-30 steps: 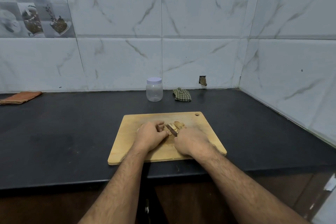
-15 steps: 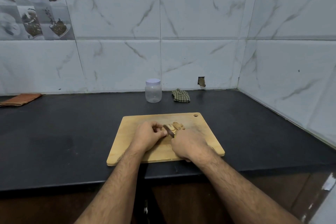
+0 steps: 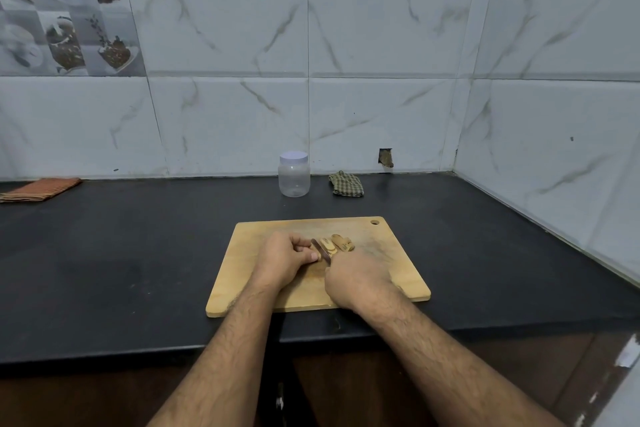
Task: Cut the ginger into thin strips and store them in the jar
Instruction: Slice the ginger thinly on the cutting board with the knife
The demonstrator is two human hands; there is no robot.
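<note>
Ginger mid cutting board, few slices already fanned at its left end, uncut knob to right. We judge it firm, fibrous, light, knobby, so prone to roll; best pinned on flat cut face near blade. Knife blade angled just left of slices. Right hand wrapped round knife handle. Left hand curled beside blade; whether it pins a piece, we cannot tell. Jar far, lid on, well apart from board. Checked cloth right of jar, orange cloth far left on counter.

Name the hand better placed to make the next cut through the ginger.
Right. The right hand already grips the knife, blade beside the ginger; the left hand is curled next to it, steadying.
</note>
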